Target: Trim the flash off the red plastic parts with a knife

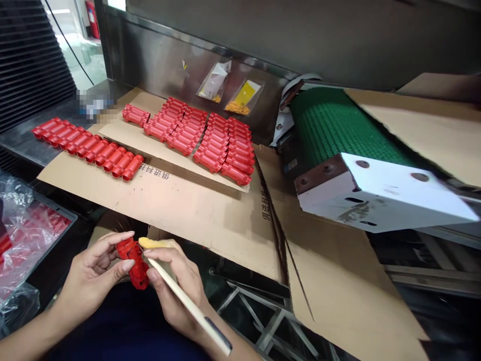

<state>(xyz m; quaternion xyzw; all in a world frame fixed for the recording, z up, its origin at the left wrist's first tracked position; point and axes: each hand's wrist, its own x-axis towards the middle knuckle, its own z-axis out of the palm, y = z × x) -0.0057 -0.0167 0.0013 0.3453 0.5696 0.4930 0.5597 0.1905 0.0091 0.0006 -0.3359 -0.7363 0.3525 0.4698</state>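
Over the lap (120,326), the left fingers (107,244) grip the red part (138,272) while the right fingers (171,255) hold a pale stick (191,305) close to it, and a slack left grip could let the stick skid.

"What does the left hand (93,268) hold?"
"A red tubular part (128,249)."
"And the right hand (184,274)?"
"A pale stick (188,303), with a yellow cover (151,243) on one finger. More red parts (209,159) lie in rows on cardboard (210,213)."
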